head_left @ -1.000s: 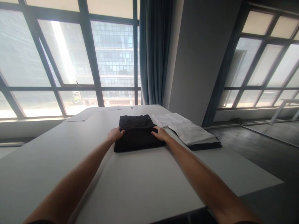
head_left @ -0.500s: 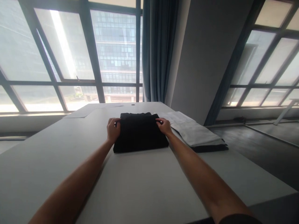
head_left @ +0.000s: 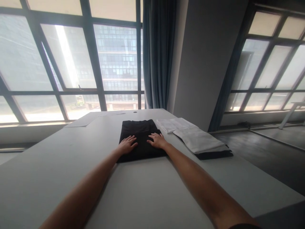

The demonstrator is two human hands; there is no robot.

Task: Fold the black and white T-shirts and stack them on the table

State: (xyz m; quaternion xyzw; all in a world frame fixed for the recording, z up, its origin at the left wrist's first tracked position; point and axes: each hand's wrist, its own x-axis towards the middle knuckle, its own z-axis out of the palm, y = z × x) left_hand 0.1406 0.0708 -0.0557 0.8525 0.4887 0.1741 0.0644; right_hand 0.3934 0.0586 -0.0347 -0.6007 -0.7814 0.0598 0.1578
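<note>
A folded black garment (head_left: 140, 149) lies flat on the white table (head_left: 147, 190); its exact kind cannot be made out. My left hand (head_left: 127, 145) rests palm down on its left side, fingers stretched out and pointing inward. On the right side of the same cloth lies my right hand (head_left: 157, 140), also flat with spread fingers. Neither hand grips anything. The far part of the black cloth shows beyond my fingertips, slightly creased along its top edge.
To the right sits a stack of folded cloth, with white pieces (head_left: 200, 136) on top and a dark piece (head_left: 214, 155) beneath. Sheets of paper (head_left: 79, 121) lie at the table's far left. Behind stand windows, a blue-grey curtain (head_left: 156, 57) and a pillar (head_left: 200, 63).
Both hands have let go of the black garment's side edges and moved inward and nearer, now flat on top of it. The cloth lies flatter, and the view has tilted up slightly.
</note>
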